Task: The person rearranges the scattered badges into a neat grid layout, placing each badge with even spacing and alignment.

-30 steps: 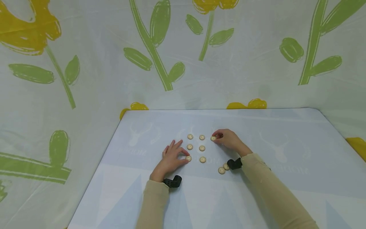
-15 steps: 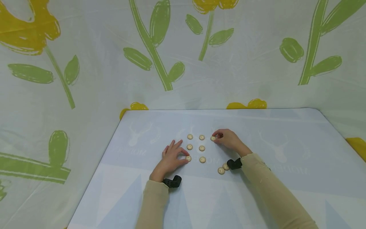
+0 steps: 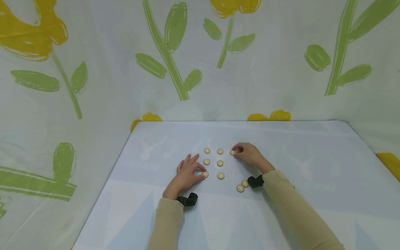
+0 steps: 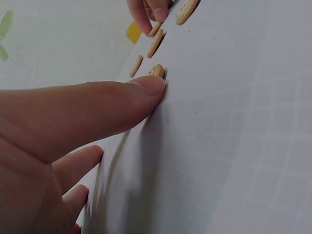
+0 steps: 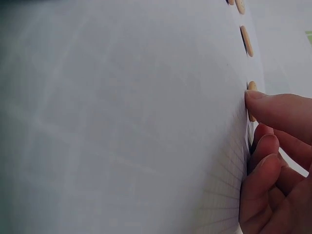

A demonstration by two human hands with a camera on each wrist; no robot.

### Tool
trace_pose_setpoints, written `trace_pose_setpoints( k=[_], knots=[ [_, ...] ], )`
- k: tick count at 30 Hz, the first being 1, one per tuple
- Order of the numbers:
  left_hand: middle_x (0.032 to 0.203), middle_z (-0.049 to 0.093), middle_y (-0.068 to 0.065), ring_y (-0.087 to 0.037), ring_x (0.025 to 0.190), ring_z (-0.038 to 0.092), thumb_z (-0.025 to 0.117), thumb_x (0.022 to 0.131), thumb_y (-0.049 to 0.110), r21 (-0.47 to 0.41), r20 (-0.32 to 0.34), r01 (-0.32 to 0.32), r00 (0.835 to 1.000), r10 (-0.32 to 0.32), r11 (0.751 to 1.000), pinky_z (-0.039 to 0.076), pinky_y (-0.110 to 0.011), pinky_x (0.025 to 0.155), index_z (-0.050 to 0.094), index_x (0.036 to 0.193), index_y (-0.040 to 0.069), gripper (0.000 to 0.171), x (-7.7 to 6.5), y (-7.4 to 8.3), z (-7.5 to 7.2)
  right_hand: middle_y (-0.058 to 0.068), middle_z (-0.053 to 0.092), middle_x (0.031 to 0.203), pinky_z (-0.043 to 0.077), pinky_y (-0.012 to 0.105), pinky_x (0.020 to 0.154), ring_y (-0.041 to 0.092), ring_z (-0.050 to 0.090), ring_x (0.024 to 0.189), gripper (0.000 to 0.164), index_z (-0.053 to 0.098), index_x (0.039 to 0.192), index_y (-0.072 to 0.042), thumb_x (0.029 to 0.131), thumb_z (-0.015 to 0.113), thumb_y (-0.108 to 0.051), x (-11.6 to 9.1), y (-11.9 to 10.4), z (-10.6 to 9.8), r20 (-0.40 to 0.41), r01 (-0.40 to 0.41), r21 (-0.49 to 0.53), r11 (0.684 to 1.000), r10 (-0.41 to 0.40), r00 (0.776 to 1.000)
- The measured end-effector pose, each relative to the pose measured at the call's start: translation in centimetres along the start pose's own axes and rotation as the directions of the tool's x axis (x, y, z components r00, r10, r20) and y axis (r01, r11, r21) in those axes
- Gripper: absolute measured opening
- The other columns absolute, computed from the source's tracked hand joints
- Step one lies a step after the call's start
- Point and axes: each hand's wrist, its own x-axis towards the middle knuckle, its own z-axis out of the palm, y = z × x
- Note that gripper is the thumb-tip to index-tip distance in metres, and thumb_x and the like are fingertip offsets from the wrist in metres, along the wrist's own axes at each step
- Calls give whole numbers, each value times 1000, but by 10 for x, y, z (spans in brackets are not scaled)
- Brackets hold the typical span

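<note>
Pale wooden discs with dark markings lie in rows on the table. In the head view my left hand (image 3: 185,175) pinches the front-left disc (image 3: 205,174) between thumb and index finger, other fingers spread on the table. The left wrist view shows the thumb across that disc (image 4: 156,70), hiding much of it. My right hand (image 3: 250,153) pinches the back-right disc (image 3: 232,152), its other fingers curled. In the right wrist view, the thumb partly covers this disc (image 5: 252,87). Between the hands sit a back-middle disc (image 3: 220,151), a centre disc (image 3: 220,163) and a front-middle disc (image 3: 220,175).
Two loose discs, a nearer one (image 3: 240,188) and a farther one (image 3: 245,183), touch or nearly touch beside the black right wrist camera (image 3: 256,181). The pale patterned tabletop (image 3: 212,215) ends at a flower-printed curtain (image 3: 265,80) behind and at the left.
The head view has tilted slightly. Both hands keep their pinch on the same discs. The two loose discs beside the right wrist camera appear slightly further left.
</note>
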Motion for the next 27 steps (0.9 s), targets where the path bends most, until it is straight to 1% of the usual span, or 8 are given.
trace_pose_setpoints(
  k=[9, 20, 27],
  knots=[
    [151, 25, -6, -30, 142, 2, 69, 81, 26, -5, 4, -9, 1000, 9, 1000, 1, -54, 108, 63, 90, 26, 12, 0, -2, 2, 5, 54, 89, 38, 32, 72, 21, 48, 84, 23, 63, 106, -13, 84, 64, -18, -2, 0, 0, 3, -9, -9, 1000, 9, 1000],
    [151, 25, -5, -29, 142, 2, 69, 81, 28, -2, -3, -4, 1000, 4, 1000, 1, -53, 109, 63, 91, 27, 12, 0, -1, 1, 5, 55, 88, 38, 32, 72, 21, 48, 84, 24, 63, 107, -11, 84, 64, -18, -2, -2, -3, 7, 11, -16, 1000, -11, 1000],
    [151, 26, -5, -30, 142, 3, 69, 80, 28, 1, -3, -3, 1000, 3, 1000, 1, -54, 108, 63, 90, 26, 12, -1, 0, -1, 5, 54, 90, 38, 32, 73, 21, 47, 86, 24, 62, 108, -13, 84, 64, -18, 0, -2, -2, 18, -10, -15, 1000, 10, 1000]
  ],
)
